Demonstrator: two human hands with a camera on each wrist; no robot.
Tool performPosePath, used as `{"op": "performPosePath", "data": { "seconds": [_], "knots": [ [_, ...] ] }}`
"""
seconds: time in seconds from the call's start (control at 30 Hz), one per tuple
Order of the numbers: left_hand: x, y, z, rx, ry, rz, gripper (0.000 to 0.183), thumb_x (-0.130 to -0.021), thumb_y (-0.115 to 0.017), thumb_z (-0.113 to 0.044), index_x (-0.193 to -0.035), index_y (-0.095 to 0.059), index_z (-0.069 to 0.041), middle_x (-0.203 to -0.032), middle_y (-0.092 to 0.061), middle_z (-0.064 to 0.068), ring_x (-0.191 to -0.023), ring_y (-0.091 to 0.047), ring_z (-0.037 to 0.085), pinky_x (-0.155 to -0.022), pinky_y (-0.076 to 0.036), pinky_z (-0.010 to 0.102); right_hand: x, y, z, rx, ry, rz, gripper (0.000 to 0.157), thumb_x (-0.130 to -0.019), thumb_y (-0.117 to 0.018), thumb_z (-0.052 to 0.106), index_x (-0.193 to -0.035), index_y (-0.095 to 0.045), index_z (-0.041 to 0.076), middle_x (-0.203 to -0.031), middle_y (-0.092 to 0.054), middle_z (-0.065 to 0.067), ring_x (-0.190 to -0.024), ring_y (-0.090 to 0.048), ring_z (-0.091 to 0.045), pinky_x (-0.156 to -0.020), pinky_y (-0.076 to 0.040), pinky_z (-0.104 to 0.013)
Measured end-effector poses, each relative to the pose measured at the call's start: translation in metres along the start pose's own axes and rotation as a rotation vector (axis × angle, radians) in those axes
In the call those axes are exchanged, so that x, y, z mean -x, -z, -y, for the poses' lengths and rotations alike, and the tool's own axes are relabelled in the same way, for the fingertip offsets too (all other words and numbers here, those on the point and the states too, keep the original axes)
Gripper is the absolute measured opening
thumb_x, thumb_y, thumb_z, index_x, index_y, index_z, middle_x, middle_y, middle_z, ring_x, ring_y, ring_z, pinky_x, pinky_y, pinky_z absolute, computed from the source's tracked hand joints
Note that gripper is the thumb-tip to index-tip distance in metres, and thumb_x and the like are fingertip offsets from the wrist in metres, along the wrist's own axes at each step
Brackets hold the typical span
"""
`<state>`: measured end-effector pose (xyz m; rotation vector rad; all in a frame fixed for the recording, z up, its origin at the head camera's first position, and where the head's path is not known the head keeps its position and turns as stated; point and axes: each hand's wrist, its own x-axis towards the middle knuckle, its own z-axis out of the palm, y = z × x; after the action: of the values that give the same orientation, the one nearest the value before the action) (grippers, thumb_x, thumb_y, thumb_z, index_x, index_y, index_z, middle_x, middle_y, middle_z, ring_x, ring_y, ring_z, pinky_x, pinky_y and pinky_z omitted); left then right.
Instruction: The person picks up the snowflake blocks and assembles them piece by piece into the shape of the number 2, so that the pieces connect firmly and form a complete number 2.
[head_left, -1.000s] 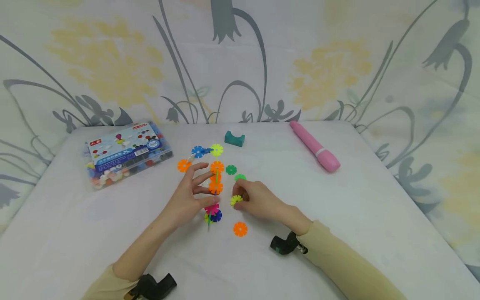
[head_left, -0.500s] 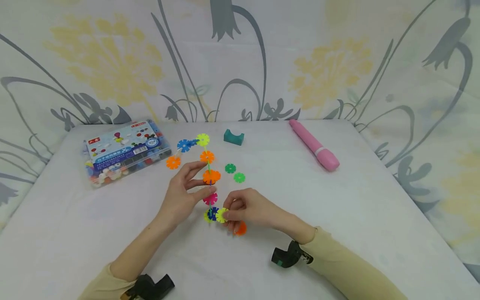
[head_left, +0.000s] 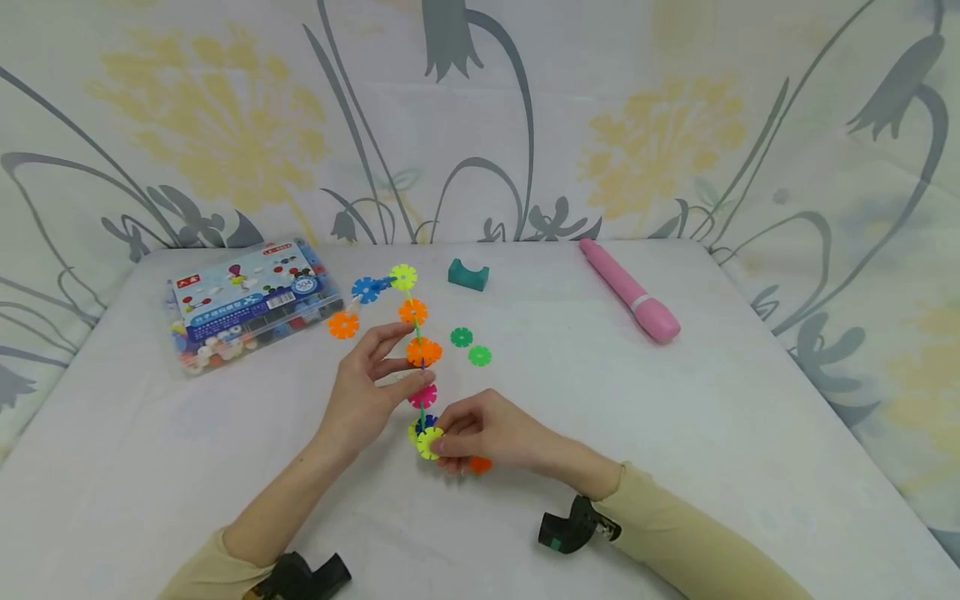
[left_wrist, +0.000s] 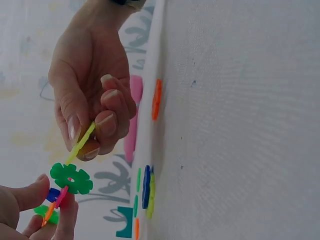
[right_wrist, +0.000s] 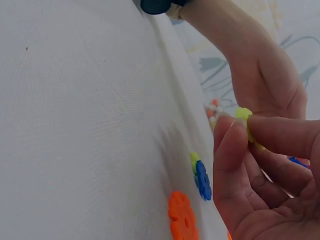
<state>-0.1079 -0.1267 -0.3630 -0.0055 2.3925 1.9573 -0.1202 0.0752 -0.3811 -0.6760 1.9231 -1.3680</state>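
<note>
My left hand [head_left: 360, 392] pinches a chain of slotted plastic snowflake discs [head_left: 423, 352] near its middle, between thumb and fingers. The chain, with orange, pink, blue, green and yellow discs, curves away from me at its far end. Thumb and fingers of my right hand [head_left: 495, 429] pinch a loose yellow snowflake disc [head_left: 429, 444]. In the left wrist view the yellow disc [left_wrist: 81, 143] is edge-on, its lower edge at the green disc [left_wrist: 71, 178] that ends the chain. Whether their slots engage, I cannot tell.
On the white table lie an orange disc [right_wrist: 183, 217], a dark blue disc [right_wrist: 203, 180] beside a yellow one, and two green discs [head_left: 461, 337]. Farther back are a teal block [head_left: 468, 275], a pink cylindrical object [head_left: 630, 292] and a clear box of small parts [head_left: 255, 304].
The right hand has brought its yellow disc toward me and left, to the chain's near end. The left hand has shifted slightly left with the chain, whose far end has swung left.
</note>
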Motion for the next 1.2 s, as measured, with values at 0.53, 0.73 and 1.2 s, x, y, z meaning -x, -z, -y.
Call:
{"op": "performPosePath", "data": {
  "seconds": [0.53,0.73,1.2],
  "knots": [
    [0.0025,-0.0047,0.0032,-0.024,-0.034,0.033,0.061,-0.09,-0.074,-0.012,-0.144,-0.047,-0.018,-0.154,-0.047,0.001,-0.117,-0.063,0.026,-0.083,-0.057,0.023,-0.0012,-0.0053,-0.002,0.047,-0.004,-0.034,0.015,-0.095,-0.068,0.018,-0.092,-0.073,0.004,-0.07,-0.067,-0.004,-0.06,-0.062,-0.014,-0.058,-0.051,-0.021],
    [0.0026,-0.0048,0.0029,-0.037,-0.024,0.036,0.061,-0.09,-0.075,-0.013,-0.144,-0.048,-0.021,-0.154,-0.047,0.0,-0.119,-0.062,0.026,-0.085,-0.058,0.027,-0.0004,-0.006,-0.0016,0.052,0.004,-0.053,0.014,-0.096,-0.066,0.015,-0.091,-0.073,0.003,-0.071,-0.067,-0.003,-0.061,-0.063,-0.013,-0.058,-0.051,-0.02],
    [0.0026,-0.0069,0.0059,0.033,-0.025,0.032,0.05,-0.092,-0.072,-0.01,-0.14,-0.058,-0.016,-0.143,-0.058,0.0,-0.121,-0.064,0.024,-0.09,-0.056,0.024,-0.0011,-0.0066,-0.0029,0.025,-0.002,-0.061,0.014,-0.097,-0.065,0.014,-0.093,-0.072,0.002,-0.075,-0.07,-0.006,-0.062,-0.064,-0.013,-0.06,-0.053,-0.021]
  ]
}}
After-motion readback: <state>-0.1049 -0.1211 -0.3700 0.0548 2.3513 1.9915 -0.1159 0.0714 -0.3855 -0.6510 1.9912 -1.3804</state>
